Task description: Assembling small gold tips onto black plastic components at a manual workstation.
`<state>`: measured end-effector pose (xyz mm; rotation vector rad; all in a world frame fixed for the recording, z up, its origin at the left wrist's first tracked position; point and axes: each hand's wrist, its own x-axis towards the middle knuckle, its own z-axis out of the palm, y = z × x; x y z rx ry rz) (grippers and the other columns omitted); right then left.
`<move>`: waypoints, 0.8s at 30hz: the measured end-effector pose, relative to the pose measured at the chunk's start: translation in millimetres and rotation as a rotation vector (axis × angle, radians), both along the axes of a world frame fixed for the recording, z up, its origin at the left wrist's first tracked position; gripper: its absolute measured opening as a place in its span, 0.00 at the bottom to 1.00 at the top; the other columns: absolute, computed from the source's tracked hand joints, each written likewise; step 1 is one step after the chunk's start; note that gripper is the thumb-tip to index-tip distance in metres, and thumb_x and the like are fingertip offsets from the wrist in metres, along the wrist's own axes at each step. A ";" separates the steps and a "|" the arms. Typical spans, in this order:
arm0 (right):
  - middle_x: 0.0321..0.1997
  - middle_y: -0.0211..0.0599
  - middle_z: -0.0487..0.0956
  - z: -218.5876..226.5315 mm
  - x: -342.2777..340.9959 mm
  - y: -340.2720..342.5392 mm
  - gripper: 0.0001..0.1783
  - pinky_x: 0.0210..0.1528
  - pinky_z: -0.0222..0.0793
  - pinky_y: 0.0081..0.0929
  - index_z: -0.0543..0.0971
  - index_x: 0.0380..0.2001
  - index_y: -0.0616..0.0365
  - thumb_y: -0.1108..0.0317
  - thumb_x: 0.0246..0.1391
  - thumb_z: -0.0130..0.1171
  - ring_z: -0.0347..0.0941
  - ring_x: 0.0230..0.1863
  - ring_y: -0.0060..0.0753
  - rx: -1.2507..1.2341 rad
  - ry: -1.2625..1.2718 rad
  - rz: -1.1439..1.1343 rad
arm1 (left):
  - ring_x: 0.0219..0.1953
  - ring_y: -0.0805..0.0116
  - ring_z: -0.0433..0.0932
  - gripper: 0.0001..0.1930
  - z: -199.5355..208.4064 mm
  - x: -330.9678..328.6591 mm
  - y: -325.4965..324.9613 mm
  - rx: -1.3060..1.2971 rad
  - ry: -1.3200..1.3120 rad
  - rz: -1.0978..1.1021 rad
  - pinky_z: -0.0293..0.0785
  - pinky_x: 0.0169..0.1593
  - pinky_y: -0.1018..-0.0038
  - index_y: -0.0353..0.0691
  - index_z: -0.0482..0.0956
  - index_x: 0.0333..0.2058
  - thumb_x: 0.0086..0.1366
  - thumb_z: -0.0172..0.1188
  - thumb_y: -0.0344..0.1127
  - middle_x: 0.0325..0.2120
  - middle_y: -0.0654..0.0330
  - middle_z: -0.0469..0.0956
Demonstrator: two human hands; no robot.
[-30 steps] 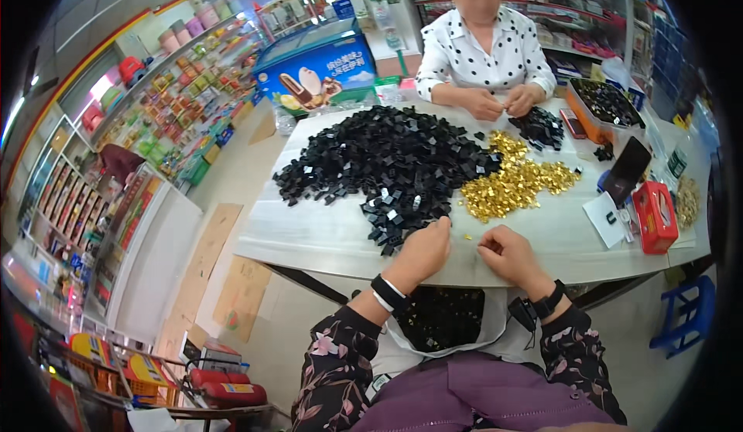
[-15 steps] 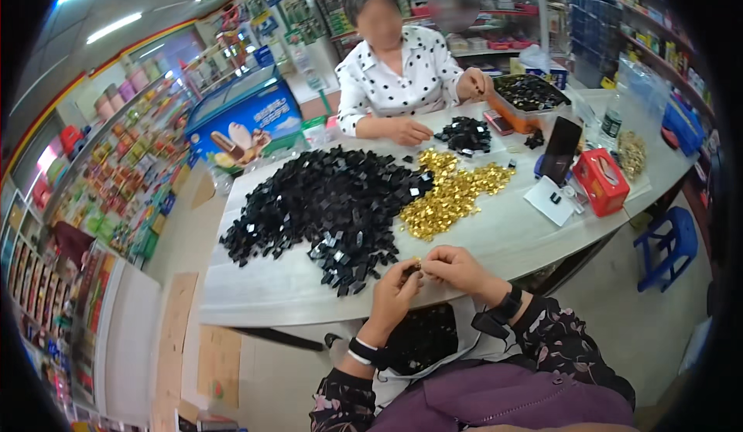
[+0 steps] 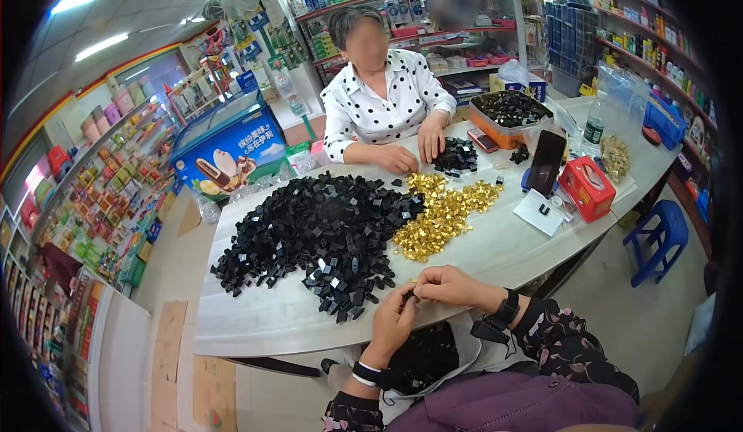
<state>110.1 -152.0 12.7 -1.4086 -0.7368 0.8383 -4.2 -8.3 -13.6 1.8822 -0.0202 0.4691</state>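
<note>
At the table's near edge, my left hand (image 3: 392, 325) is closed on a small black plastic piece (image 3: 409, 296) held at its fingertips. My right hand (image 3: 450, 286) pinches right against it; whatever sits between those fingertips is too small to make out. Just beyond my hands lies a heap of small shiny gold pieces (image 3: 441, 219). To its left spreads a much larger heap of black plastic pieces (image 3: 306, 227), touching the gold one. Below my hands, on my lap, is a dark container (image 3: 422, 358) with small bits in it.
Across the table (image 3: 255, 320) a person's hands (image 3: 432, 136) are at a small black pile (image 3: 457, 156). Toward the right are an orange bin (image 3: 500, 132) of black pieces, a propped phone (image 3: 546, 163), a red box (image 3: 586, 188) and a bottle (image 3: 593, 129). A blue stool (image 3: 658, 240) stands on the floor.
The person opposite has brought one hand from the orange bin to the small black pile. My hands stay together at the fingertips. The whole view has shifted slightly.
</note>
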 end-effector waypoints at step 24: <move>0.26 0.24 0.75 2.5 1.0 6.2 0.10 0.29 0.66 0.15 0.77 0.30 0.57 0.61 0.55 0.58 0.69 0.26 0.13 -0.117 -0.002 0.007 | 0.31 0.76 0.76 0.10 -5.7 -1.0 4.0 -0.094 -0.038 0.022 0.71 0.33 0.80 0.35 0.72 0.45 0.66 0.49 0.27 0.32 0.63 0.78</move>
